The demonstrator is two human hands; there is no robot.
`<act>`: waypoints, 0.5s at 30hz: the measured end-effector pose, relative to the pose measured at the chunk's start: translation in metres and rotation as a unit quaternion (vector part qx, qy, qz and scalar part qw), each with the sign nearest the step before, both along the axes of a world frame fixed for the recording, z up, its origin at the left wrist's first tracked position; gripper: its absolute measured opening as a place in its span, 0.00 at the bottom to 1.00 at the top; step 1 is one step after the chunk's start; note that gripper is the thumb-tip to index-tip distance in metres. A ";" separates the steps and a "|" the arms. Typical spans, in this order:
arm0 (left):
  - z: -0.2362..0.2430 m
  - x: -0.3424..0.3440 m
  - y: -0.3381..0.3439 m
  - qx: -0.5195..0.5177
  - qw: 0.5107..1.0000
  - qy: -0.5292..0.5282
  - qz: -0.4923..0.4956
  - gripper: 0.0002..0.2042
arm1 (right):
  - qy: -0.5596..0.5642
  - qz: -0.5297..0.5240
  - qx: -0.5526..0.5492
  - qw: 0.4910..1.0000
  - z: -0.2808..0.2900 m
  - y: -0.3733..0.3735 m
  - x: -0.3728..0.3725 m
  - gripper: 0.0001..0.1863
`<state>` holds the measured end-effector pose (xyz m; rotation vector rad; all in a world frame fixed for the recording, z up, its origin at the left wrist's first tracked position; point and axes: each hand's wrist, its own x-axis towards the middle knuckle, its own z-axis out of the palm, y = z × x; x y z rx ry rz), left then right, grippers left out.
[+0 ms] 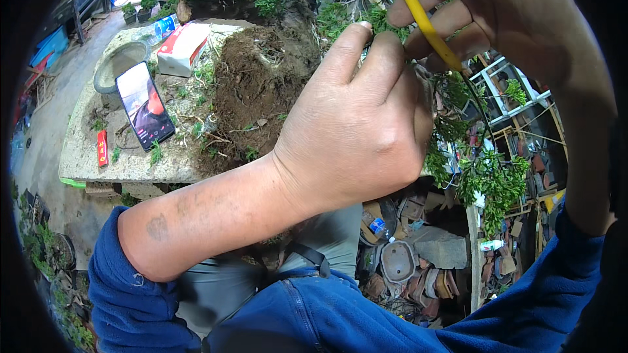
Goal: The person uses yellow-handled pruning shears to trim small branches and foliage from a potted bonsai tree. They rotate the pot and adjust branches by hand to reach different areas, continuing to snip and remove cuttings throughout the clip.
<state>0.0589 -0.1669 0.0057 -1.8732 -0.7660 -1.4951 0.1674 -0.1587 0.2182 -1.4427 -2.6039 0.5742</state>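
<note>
My left hand [363,117] is closed in the middle of the view, back of the hand up. Its thumb and fingers press together against green conifer foliage [337,21], and what they pinch is hidden. At the upper right my right hand [458,19] is bent round the yellow handles [422,23] of a hand tool, close beside the left fingertips. The head of the tool cannot be made out. Left of my hands lies a brown soil root ball [252,91] on a pale stone slab [78,150]. A leafy conifer branch [494,180] hangs to the right.
On the slab lie a lit phone [144,108], a white and red box [183,49], a round dish [103,82], a small red packet [102,148] and a plastic bottle [165,27]. Below right, a pot [398,261] stands among stacked shards near a white metal frame [507,91].
</note>
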 end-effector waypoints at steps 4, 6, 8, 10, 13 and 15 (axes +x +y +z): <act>-0.001 -0.001 0.003 0.016 0.999 -0.039 -0.012 0.12 | 0.006 -0.007 0.005 1.000 -0.007 0.000 -0.004 0.35; -0.002 -0.001 0.005 0.032 0.998 -0.045 -0.010 0.12 | 0.013 -0.010 0.009 1.000 -0.011 0.000 -0.005 0.34; -0.003 -0.002 0.007 0.042 0.999 -0.032 -0.008 0.11 | 0.019 -0.020 0.012 1.000 -0.015 -0.001 -0.005 0.34; -0.005 -0.004 0.007 0.038 0.999 -0.026 -0.015 0.09 | 0.025 -0.027 0.017 0.999 -0.016 -0.002 -0.006 0.34; -0.005 -0.005 0.006 0.047 0.998 -0.028 -0.025 0.09 | 0.036 -0.043 0.015 0.998 -0.018 -0.006 -0.006 0.34; -0.005 -0.008 0.005 0.042 0.998 -0.029 -0.044 0.09 | 0.040 -0.048 0.016 0.998 -0.020 -0.009 -0.006 0.33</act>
